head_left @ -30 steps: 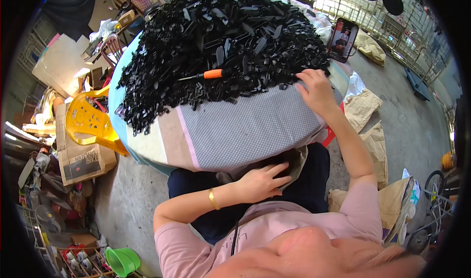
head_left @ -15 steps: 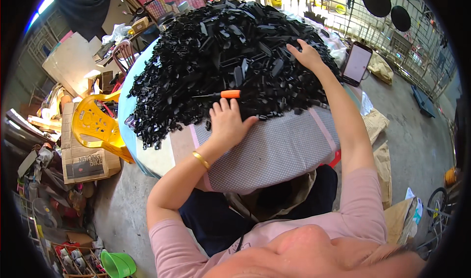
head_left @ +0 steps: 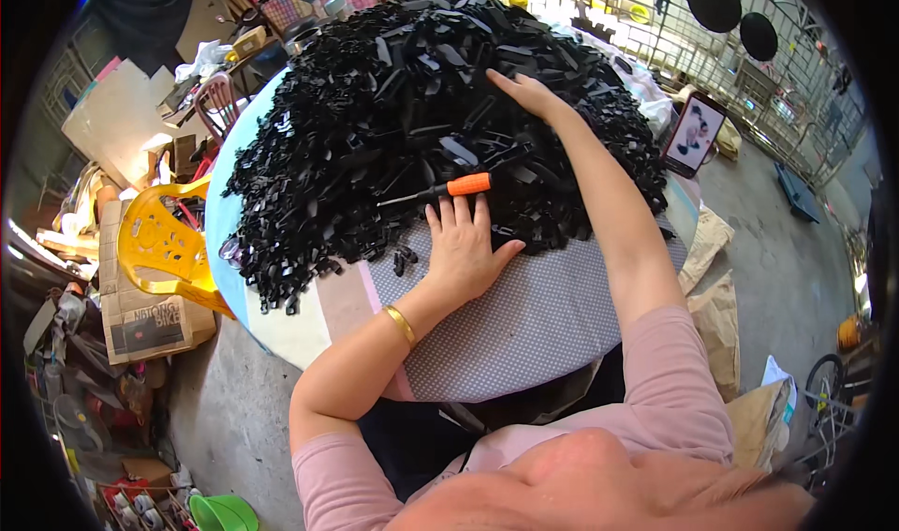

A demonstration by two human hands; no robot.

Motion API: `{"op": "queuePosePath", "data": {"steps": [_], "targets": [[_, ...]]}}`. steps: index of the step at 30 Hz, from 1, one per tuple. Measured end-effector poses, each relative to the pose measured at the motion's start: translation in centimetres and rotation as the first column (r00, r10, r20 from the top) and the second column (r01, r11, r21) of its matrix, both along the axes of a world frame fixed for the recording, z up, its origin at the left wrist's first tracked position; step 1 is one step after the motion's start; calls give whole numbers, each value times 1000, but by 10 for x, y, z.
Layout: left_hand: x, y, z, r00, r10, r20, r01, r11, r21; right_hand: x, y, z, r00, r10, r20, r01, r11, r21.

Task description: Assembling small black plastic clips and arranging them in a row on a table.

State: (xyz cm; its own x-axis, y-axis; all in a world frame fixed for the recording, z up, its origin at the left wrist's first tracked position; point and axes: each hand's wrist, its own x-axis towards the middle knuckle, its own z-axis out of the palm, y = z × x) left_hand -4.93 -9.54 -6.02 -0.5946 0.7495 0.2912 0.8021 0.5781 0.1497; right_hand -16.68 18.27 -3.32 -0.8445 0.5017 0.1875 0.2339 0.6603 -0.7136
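Note:
A large heap of small black plastic pieces [head_left: 328, 147] covers most of the round table. My left hand [head_left: 464, 253] lies flat at the heap's near edge, palm down with its fingers spread. Just beyond its fingertips a screwdriver [head_left: 449, 190] with an orange and black handle rests on the pieces, its shaft pointing left. My right hand [head_left: 529, 97] reaches over the right middle of the heap. Its index finger is stretched out and its thumb side faces the pieces; the other fingers are partly hidden. I see nothing held in either hand.
A patterned grey cloth [head_left: 515, 334] covers the table's near side. A phone [head_left: 693, 135] with a lit screen stands at the right edge. To the left are a yellow plastic chair [head_left: 169, 241] and a cardboard box [head_left: 154, 320]. Brown paper sacks [head_left: 716, 334] lie on the right floor.
My right hand has moved left over the heap. My left hand and the screwdriver have shifted slightly right. The phone's screen now shows a picture.

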Motion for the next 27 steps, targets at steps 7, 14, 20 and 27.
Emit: {"op": "queuePosePath", "data": {"steps": [7,14,20,27], "targets": [[-7,-2,-1,997,-76,2,76,997,31,25,-42,17,955,265,-130,-292,912,-287],[-8,-3,-3,989,-149,10,147,982,122,38,-92,35,933,317,-170,-318,948,19],[-13,-8,-4,978,-207,25,199,963,181,41,-118,43,921,390,-16,-381,908,176],[-13,-10,-1,974,-218,56,207,965,164,24,76,32,986,-129,-107,161,907,390]]}}
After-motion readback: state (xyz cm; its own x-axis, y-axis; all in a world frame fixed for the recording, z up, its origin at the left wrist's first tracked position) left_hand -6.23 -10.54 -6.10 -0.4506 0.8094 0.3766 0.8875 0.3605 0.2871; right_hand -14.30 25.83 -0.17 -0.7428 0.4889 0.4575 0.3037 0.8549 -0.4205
